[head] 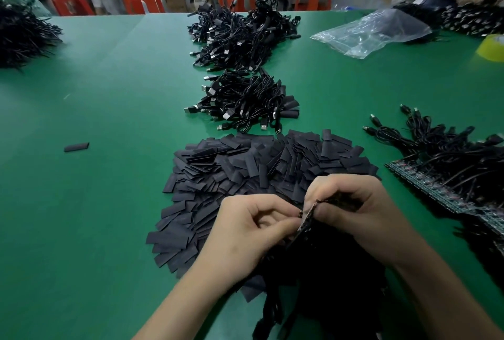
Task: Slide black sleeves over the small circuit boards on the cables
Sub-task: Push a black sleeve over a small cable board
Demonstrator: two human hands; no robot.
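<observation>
Prep step imo: at the near edge of the table my left hand pinches the board by its near end, right hand grips the far end, board on edge w/ long axis pointing toward the far edge; next needs one off the sleeve pile just behind, mouth lined up w/ the board end.
</observation>
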